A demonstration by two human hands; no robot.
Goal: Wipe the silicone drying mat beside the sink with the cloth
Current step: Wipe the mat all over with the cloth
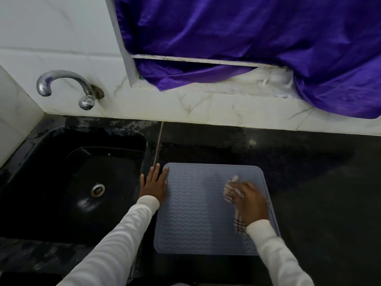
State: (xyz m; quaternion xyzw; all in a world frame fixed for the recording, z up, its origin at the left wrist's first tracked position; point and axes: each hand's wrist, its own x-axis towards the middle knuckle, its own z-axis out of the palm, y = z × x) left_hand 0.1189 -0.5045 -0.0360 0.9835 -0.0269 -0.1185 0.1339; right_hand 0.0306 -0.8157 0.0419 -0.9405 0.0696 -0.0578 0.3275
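Grey silicone drying mat [198,209] flat on the dark table [309,182], just right of the black sink [82,182], ribbed with wavy lines, long axis running near to far. Right hand [248,202] over the mat's right half, fingers curled round a bunched pale checked cloth [232,188], pressing it down onto the ribs; one tail of the cloth trailing out near the wrist. Left hand [153,182] flat and relaxed, fingers straight, lying across the mat's far left edge and the table strip between mat and sink, apparently pinning the mat against sliding.

Key relation: bulk of the mat's bare surface lying to the left and near of the cloth, so likely next stroke a sweep leftward toward the bracing hand, or a pull toward the near edge along the long axis. Right hand already on the work; left hand nearer the sink side and in the path of any full-width pass, likely needing to shift.

Chrome tap [68,87] on the tiled wall above the sink; purple curtain [247,38] hanging at far right.
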